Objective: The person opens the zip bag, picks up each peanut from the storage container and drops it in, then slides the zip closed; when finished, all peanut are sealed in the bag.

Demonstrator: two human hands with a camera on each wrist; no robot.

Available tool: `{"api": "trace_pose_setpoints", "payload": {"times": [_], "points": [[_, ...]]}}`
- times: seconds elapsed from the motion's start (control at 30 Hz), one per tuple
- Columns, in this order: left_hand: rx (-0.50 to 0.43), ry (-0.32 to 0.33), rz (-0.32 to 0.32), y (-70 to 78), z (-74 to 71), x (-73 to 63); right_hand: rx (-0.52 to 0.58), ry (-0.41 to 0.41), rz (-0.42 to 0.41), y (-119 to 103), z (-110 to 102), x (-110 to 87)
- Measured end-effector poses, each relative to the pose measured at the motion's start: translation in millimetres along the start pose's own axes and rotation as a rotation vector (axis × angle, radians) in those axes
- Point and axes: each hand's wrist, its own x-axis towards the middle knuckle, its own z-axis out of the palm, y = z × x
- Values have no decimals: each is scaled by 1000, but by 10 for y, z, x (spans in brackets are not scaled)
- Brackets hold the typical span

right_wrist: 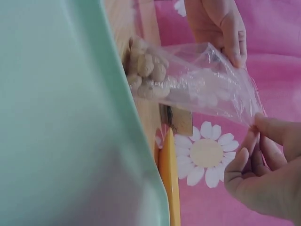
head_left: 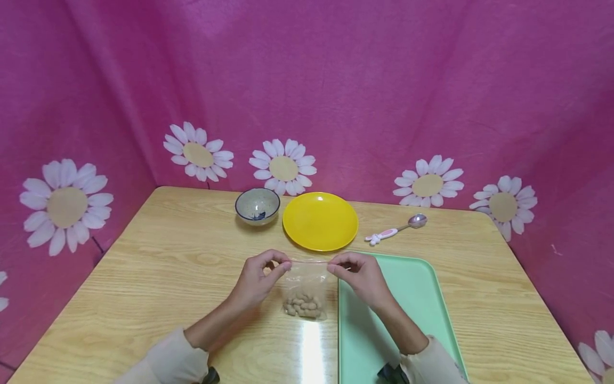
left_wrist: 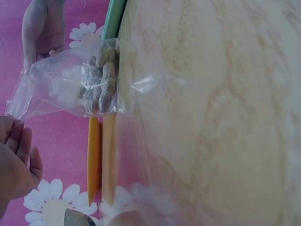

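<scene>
A clear plastic zip bag with several peanuts in its bottom hangs between my two hands. My left hand pinches one top corner between thumb and forefinger. The opposite top corner is pinched by my right hand, so the upper edge is stretched straight. In the left wrist view the peanuts sit low in the bag, close to the tabletop. The right wrist view has the bag with both hands at its upper edge; whether its mouth is parted I cannot tell.
Beyond the bag lies a yellow plate, with a grey bowl left of it. A spoon with a rabbit-shaped handle lies to the right. A light green tray is under my right forearm, on the wooden table.
</scene>
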Motion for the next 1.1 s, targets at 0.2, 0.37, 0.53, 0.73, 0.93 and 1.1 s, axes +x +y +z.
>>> {"api": "trace_pose_setpoints", "payload": {"times": [0.2, 0.37, 0.53, 0.73, 0.93, 1.1], "points": [[7, 26, 34, 2, 5, 4, 24, 24, 24, -7, 67, -10], [-18, -4, -10, 10, 24, 13, 41, -18, -27, 12, 123, -5], [-3, -19, 34, 26, 37, 17, 16, 5, -94, -33, 152, -13], [-32, -36, 102, 26, 87, 29, 4, -11, -153, 30, 164, 13], [-12, -56, 143, 54, 104, 34, -3, -28, -166, 10, 198, 28], [-13, -56, 131, 80, 109, 37, -7, -45, -133, -22, 212, 33]]}}
